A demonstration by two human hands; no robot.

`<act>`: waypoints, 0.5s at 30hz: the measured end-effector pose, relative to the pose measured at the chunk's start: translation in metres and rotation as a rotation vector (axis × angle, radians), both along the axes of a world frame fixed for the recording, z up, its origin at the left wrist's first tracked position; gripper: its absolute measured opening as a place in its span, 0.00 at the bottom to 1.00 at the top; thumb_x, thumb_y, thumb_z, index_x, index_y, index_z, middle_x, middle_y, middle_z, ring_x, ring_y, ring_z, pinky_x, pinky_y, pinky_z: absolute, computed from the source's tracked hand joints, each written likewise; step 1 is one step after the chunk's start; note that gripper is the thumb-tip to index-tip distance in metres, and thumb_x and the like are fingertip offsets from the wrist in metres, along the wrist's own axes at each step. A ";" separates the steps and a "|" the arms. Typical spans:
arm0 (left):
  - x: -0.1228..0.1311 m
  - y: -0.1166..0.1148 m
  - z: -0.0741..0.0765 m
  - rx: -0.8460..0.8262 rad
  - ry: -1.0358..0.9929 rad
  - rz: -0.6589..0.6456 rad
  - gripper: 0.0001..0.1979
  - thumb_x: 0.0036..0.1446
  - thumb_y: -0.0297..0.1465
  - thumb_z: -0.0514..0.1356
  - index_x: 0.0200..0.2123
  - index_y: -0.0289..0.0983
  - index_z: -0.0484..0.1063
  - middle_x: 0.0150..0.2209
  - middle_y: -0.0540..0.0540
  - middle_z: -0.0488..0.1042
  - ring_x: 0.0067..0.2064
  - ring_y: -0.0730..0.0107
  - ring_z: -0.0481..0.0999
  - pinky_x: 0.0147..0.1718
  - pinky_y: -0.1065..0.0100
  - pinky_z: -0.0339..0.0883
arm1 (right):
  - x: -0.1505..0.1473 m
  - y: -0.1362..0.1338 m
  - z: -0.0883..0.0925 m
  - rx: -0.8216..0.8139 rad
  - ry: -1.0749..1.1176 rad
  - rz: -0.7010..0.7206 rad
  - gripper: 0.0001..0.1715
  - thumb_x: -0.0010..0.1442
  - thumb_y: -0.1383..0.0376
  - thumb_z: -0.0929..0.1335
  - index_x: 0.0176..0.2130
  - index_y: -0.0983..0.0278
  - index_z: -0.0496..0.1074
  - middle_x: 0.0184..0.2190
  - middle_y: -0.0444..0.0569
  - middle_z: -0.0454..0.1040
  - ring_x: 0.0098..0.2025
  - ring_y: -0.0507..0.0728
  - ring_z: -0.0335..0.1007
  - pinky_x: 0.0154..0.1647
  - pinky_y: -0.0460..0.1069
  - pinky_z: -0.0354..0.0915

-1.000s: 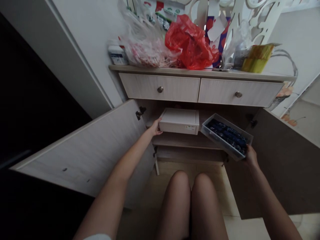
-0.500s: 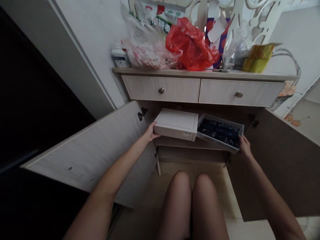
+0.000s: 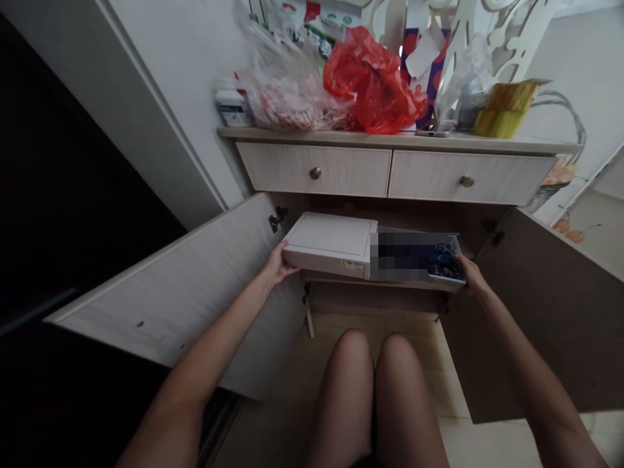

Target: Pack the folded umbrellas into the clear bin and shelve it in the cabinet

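Observation:
A white lidded box (image 3: 331,235) is gripped at its left edge by my left hand (image 3: 280,263). Right beside it, a translucent bin (image 3: 446,281) with dark blue patterned cloth items (image 3: 442,259) inside is held at its right end by my right hand (image 3: 468,272). Both containers are at the opening of the cabinet, above its inner shelf (image 3: 390,282). A pixelated patch hides the left and middle of the bin. The fingers of both hands are partly hidden behind the containers.
Swung-out cabinet doors flank me, the left (image 3: 195,279) and the right (image 3: 541,312). Above are two closed drawers (image 3: 351,170). The cabinet top (image 3: 312,136) carries a red plastic bag (image 3: 370,84), clear bags, a white jar (image 3: 234,107) and a yellow packet (image 3: 504,110). My knees are below.
The white box and my left hand have moved left. The bin has turned straighter and shifted slightly left and up, along with my right hand.

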State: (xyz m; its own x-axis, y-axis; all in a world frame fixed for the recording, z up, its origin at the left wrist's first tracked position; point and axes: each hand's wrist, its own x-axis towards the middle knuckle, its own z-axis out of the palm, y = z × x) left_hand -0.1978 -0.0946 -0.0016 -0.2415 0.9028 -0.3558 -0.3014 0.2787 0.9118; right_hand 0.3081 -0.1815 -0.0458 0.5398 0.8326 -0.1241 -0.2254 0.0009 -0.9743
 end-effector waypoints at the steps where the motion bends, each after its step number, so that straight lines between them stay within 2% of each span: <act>1: 0.000 -0.001 -0.001 -0.001 0.001 0.008 0.21 0.63 0.40 0.57 0.57 0.41 0.67 0.45 0.40 0.76 0.38 0.61 0.78 0.37 0.59 0.78 | -0.001 0.001 0.001 -0.018 0.007 0.004 0.15 0.49 0.56 0.74 0.36 0.62 0.78 0.26 0.45 0.78 0.32 0.60 0.77 0.27 0.49 0.71; 8: 0.009 -0.006 -0.011 -0.025 -0.033 -0.009 0.25 0.60 0.44 0.59 0.58 0.43 0.67 0.46 0.40 0.76 0.41 0.58 0.79 0.39 0.57 0.78 | -0.011 0.007 0.006 -0.068 0.052 0.062 0.14 0.50 0.57 0.73 0.35 0.63 0.76 0.27 0.46 0.79 0.32 0.60 0.77 0.29 0.49 0.72; 15: 0.032 -0.004 -0.015 -0.028 -0.046 -0.031 0.24 0.61 0.44 0.59 0.58 0.42 0.66 0.47 0.39 0.75 0.43 0.58 0.79 0.42 0.56 0.77 | -0.033 0.025 0.010 -0.101 0.032 0.106 0.11 0.54 0.56 0.70 0.32 0.62 0.75 0.27 0.46 0.79 0.34 0.60 0.77 0.30 0.50 0.70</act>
State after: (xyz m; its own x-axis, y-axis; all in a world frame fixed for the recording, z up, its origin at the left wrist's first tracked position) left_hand -0.1661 -0.0986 -0.0166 -0.1969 0.8992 -0.3908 -0.3334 0.3134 0.8892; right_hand 0.2756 -0.1568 -0.0361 0.4441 0.8669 -0.2262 -0.2498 -0.1226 -0.9605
